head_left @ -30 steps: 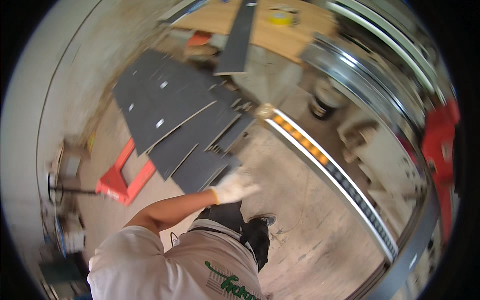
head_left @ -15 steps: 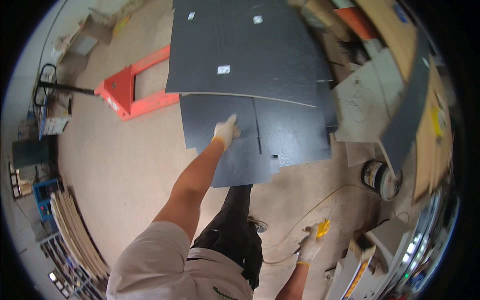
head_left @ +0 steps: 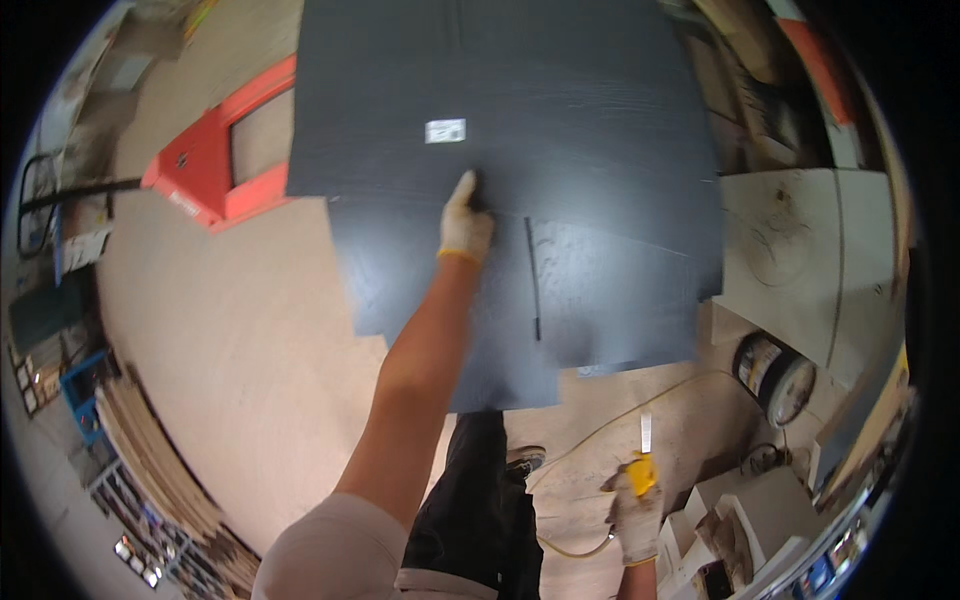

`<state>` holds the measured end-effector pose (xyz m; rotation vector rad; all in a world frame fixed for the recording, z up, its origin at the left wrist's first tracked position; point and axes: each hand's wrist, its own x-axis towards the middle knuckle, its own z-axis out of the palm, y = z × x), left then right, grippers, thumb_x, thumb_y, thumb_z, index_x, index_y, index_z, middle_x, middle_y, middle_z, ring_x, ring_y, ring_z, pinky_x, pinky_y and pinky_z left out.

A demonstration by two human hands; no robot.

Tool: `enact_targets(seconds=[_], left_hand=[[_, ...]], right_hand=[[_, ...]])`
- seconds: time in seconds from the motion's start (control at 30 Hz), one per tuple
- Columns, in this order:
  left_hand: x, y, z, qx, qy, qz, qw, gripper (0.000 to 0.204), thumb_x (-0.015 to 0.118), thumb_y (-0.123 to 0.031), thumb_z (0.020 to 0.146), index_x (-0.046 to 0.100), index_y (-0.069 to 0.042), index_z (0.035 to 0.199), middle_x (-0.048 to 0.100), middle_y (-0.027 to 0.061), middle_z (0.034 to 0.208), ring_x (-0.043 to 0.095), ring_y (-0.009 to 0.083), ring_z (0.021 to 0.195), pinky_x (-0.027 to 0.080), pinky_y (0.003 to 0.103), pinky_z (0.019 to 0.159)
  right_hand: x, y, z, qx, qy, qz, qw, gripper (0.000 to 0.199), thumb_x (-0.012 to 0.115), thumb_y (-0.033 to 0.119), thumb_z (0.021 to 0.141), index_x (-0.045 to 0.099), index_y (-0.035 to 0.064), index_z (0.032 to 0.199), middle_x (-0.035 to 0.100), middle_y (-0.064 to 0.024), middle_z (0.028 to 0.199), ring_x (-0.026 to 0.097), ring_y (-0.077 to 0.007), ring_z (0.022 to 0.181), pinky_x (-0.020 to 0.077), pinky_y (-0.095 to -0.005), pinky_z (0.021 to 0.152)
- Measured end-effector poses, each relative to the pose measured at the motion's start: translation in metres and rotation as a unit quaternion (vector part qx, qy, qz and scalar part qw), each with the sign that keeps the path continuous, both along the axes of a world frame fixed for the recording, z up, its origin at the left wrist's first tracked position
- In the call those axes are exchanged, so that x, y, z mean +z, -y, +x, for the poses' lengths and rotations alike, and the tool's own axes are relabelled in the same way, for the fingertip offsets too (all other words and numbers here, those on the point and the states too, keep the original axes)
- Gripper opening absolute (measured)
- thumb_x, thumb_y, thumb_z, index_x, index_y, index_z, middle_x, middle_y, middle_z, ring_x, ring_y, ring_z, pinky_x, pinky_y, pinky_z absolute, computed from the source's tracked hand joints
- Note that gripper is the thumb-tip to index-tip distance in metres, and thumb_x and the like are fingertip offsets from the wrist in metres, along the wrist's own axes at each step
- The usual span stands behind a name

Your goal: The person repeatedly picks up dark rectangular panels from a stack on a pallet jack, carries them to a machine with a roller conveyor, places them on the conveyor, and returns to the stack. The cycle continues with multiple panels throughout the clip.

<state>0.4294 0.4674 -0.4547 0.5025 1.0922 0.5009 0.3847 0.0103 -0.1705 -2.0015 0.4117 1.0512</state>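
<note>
My left hand (head_left: 466,224), in a pale knit glove with a yellow cuff, is over the stack of dark grey boards (head_left: 620,290). Its index finger stretches forward and the other fingers look partly bent. I see nothing in it. Whether it touches the surface is unclear. Just ahead of it a white label (head_left: 446,131) is stuck on the large upper board (head_left: 580,120). Low on the right, my gloved right hand (head_left: 634,520) is closed on a yellow tool (head_left: 641,474) with a pale flat strip rising from it. The tool's exact kind is unclear.
A red pallet jack (head_left: 190,170) stands left of the boards. A dark bucket (head_left: 775,378) sits at the right, below leaning panels (head_left: 785,250). A thin hose (head_left: 640,408) crosses the floor near my right hand. Pale box-like pieces (head_left: 755,500) lie at the lower right.
My left hand has moved forward over the boards. The right hand is turned so that a pale strip now shows above the yellow tool. The view has shifted, with the boards appearing larger.
</note>
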Motion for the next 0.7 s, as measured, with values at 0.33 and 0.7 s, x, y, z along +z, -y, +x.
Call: enact_targets(seconds=[0.33, 0.7], left_hand=[[0.066, -0.029, 0.017, 0.073, 0.156, 0.070, 0.982, 0.043, 0.083, -0.006, 0.093, 0.066, 0.009, 0.129, 0.070, 0.0133, 0.127, 0.069, 0.0255, 0.118, 0.054, 0.037, 0.111], [0.223, -0.014, -0.136, -0.118, 0.039, 0.310, 0.943, 0.028, 0.066, -0.012, 0.106, 0.069, 0.004, 0.129, 0.071, 0.0073, 0.121, 0.067, 0.0167, 0.104, 0.056, 0.032, 0.091]], right_hand=[[0.033, 0.071, 0.017, -0.085, 0.015, -0.029, 0.996, 0.031, 0.067, 0.038, 0.110, 0.067, 0.0063, 0.112, 0.075, -0.0083, 0.086, 0.052, -0.0083, 0.046, 0.0448, -0.0255, 0.042], [0.086, 0.131, -0.096, -0.056, -0.158, 0.113, 0.979, 0.033, 0.073, 0.039, 0.103, 0.070, 0.0062, 0.103, 0.075, -0.0052, 0.083, 0.054, -0.0112, 0.049, 0.0474, -0.0277, 0.046]])
